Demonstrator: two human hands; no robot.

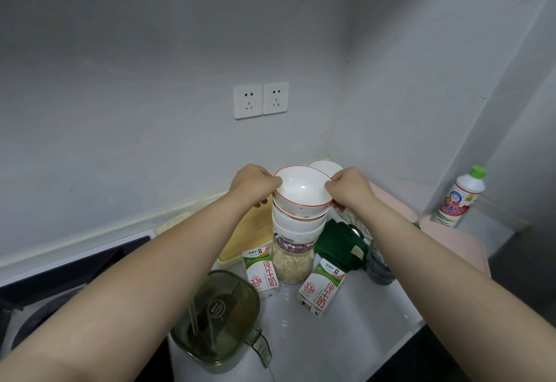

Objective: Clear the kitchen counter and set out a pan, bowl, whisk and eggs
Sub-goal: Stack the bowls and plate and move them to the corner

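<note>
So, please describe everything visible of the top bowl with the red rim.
The top bowl is white and glossy, ceramic by its look, with a thin red line round the rim. It looks empty and tilts toward the camera. The left hand pinches its rim on one side, the right hand on the other. It is uppermost on a stack of white bowls; whether it rests there or is lifted is unclear.

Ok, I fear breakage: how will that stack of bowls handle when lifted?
Likely fragile and heavy: the stack of bowls looks like glazed ceramic, several deep. Probably tippy, since the left hand and right hand grip only its top, and the lower bowls sit slightly askew.
</note>
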